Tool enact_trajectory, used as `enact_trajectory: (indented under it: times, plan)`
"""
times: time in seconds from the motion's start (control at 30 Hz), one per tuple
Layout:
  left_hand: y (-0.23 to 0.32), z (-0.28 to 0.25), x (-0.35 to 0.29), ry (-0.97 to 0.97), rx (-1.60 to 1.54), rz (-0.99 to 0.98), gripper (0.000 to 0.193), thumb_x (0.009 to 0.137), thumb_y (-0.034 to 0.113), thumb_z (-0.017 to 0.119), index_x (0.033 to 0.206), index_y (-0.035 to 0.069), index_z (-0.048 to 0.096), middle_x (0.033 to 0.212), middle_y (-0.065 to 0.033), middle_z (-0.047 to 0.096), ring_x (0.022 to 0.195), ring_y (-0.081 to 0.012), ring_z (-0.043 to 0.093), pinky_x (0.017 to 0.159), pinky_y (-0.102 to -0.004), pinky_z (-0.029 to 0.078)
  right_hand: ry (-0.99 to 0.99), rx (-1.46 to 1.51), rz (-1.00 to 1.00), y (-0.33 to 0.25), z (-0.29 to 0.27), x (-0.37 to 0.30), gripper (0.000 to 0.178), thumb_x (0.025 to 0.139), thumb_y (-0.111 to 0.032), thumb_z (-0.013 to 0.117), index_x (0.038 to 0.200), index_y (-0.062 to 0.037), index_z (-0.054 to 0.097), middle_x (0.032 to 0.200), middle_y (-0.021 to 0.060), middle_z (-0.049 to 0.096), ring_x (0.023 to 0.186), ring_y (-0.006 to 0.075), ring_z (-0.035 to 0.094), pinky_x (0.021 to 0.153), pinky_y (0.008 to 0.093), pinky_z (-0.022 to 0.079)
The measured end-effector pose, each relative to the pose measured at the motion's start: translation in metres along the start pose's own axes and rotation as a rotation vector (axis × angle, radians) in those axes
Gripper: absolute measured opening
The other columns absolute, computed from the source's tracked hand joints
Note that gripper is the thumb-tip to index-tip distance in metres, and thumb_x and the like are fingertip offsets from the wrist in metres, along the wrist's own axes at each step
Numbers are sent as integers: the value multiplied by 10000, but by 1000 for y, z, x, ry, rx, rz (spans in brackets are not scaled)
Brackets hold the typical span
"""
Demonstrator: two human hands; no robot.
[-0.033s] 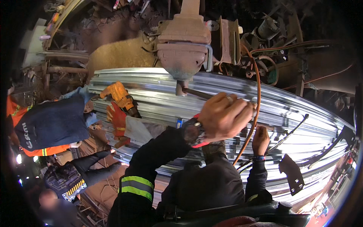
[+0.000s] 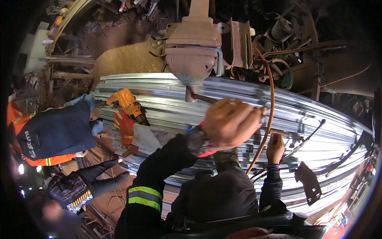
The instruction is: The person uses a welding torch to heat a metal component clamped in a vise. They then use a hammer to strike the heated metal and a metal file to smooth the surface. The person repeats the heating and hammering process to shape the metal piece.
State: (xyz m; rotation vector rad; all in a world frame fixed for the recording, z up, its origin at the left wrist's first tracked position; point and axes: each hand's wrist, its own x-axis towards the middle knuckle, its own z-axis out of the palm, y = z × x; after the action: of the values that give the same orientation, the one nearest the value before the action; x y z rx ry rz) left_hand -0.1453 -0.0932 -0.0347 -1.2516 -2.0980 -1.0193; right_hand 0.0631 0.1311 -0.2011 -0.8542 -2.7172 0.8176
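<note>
A large, dusty bench vise (image 2: 191,59) stands at the upper middle. From its screw end a metal handle bar (image 2: 205,98) runs right and toward me. My left hand (image 2: 231,122), slightly blurred, is wrapped round that bar, and the bar's tip shows past the knuckles. Lower and to the right, my right hand (image 2: 275,148) is closed, its fingertips on a short brown rod-like piece (image 2: 281,133) whose kind I cannot make out. An orange hose (image 2: 271,95) hangs between my two hands. Long shiny metal profiles (image 2: 155,104) lie underneath everything.
An orange power tool (image 2: 126,101) and red-grey work gloves (image 2: 126,126) lie left on the profiles. A thin dark bar (image 2: 304,141) and a flat metal blade (image 2: 307,183) are at right. One person in a dark vest (image 2: 59,127) works at left; another person (image 2: 73,187) is lower left.
My left hand has shifted slightly left with the wrist turned a little, and it is more blurred. My right hand looks nearly the same.
</note>
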Motion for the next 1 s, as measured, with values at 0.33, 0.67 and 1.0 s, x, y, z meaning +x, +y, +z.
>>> enact_trajectory:
  times: [0.33,0.67,1.0]
  plan:
    - [-39,-123,-66,502,374,-680,266,926,279,670,940,18,620,793,-35,627,656,-86,561,569,-231,446,68,-77,34,16,-27,-2,160,936,-166,584,882,-16,583,714,142,583,628,315,599,578,393,456]
    - [-59,-133,-83,594,283,-795,274,954,258,628,1029,-4,602,873,-51,611,683,-72,551,566,-202,435,58,-281,106,47,-46,-7,272,919,-244,613,1022,3,558,985,202,605,912,394,601,755,462,482]
    - [-56,-112,-78,503,380,-895,367,956,283,629,1086,-58,603,568,-22,538,535,-92,508,531,-240,449,-113,-369,100,66,-42,-9,428,886,-307,647,1103,23,483,1050,237,531,945,428,575,784,468,495]
